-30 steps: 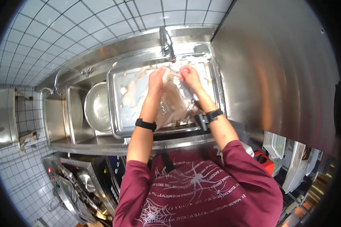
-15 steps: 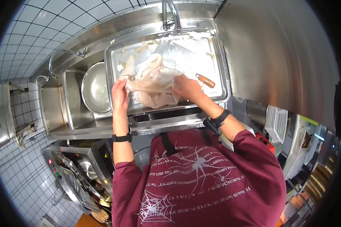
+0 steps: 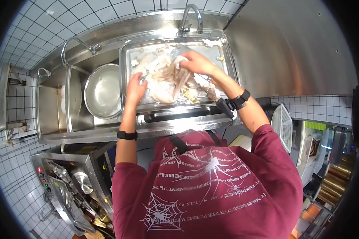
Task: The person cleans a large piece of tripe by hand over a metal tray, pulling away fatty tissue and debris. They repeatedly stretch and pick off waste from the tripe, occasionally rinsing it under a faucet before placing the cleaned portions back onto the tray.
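Observation:
A large pale, wet raw carcass (image 3: 159, 91) with greyish-brown folds lies spread in a metal tray (image 3: 124, 59); its kind I cannot make out. My right hand (image 3: 197, 63) pinches a greyish-brown flap (image 3: 182, 77) of it and holds it raised above the rest. At the carcass's left side, my left hand (image 3: 136, 91) has its thumb and fingers apart, close to the pale flesh. Yellowish bits (image 3: 190, 95) lie near the tray's front edge. A brown handle is mostly hidden behind my right forearm.
A round metal bowl (image 3: 103, 91) sits in the sink (image 3: 77, 107) left of the tray. Behind stand a curved faucet (image 3: 192, 18) and another tap (image 3: 73, 42). A steel panel (image 3: 287, 51) rises on the right. Below left is an appliance (image 3: 68, 191) with lit buttons.
My right hand has moved up and away from me, lifting a flap of the carcass. My left hand has let go of its narrow end. Darker folds and yellowish bits now show.

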Demonstrator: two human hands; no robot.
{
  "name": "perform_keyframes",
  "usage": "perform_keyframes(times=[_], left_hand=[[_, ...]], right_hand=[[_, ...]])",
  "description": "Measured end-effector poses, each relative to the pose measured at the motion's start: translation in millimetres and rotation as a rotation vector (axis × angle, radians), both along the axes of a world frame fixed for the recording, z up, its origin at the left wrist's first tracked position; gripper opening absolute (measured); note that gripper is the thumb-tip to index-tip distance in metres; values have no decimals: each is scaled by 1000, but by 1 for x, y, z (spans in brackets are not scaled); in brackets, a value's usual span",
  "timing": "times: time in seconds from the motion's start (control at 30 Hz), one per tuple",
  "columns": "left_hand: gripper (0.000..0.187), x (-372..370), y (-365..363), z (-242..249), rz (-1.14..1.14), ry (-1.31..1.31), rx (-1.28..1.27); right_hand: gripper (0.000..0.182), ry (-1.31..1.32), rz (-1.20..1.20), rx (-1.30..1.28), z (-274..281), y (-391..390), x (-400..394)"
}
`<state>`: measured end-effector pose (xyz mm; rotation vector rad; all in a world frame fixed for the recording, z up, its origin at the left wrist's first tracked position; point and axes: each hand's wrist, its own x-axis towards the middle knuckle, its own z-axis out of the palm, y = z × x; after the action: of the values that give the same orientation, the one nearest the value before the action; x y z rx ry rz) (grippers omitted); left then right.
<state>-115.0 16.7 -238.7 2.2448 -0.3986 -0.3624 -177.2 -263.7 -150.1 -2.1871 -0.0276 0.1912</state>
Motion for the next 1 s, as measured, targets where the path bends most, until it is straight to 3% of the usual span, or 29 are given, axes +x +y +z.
perform_keyframes(times=[0.07,0.13,0.17,0.27,0.37,0.43,0.5,0.53,0.7,0.73,0.77,0.83,0.9,0.97,1.0], left_hand=[[64,-14,0,-3,-261,-113,-34],[90,-31,-9,-4,-415,-48,-107],[90,-38,-16,-2,-419,-55,-113],[113,-46,-39,20,-285,-231,-101],[114,-34,-75,36,-266,-323,-181],[103,-25,-95,46,-316,-357,-205],[76,-20,-104,51,-258,159,-580],[48,-21,-106,60,-193,137,-571],[36,2,-96,61,-180,71,-663],[36,4,-94,64,-157,103,-705],[37,6,-92,68,-133,133,-746],[40,6,-87,80,-185,168,-700],[44,2,-87,96,-183,284,-886],[44,-4,-83,112,-186,345,-837],[42,-2,-80,112,-152,456,-818]], right_hand=[[27,17,-14,14,46,7,5],[24,-7,1,65,64,8,11],[23,5,-20,53,72,7,12],[24,-2,9,41,114,14,11],[26,-44,17,164,141,20,12],[25,-35,17,191,172,29,8],[24,-97,-1,174,183,32,12],[24,-122,-3,185,191,31,12],[24,-271,-9,346,211,5,17],[35,-174,30,252,226,-7,7],[35,-180,37,260,223,-11,10],[33,-287,27,516,207,-24,27],[34,-297,0,586,178,-42,62],[33,-275,184,1044,126,-56,118],[34,-198,67,898,164,-34,99]])
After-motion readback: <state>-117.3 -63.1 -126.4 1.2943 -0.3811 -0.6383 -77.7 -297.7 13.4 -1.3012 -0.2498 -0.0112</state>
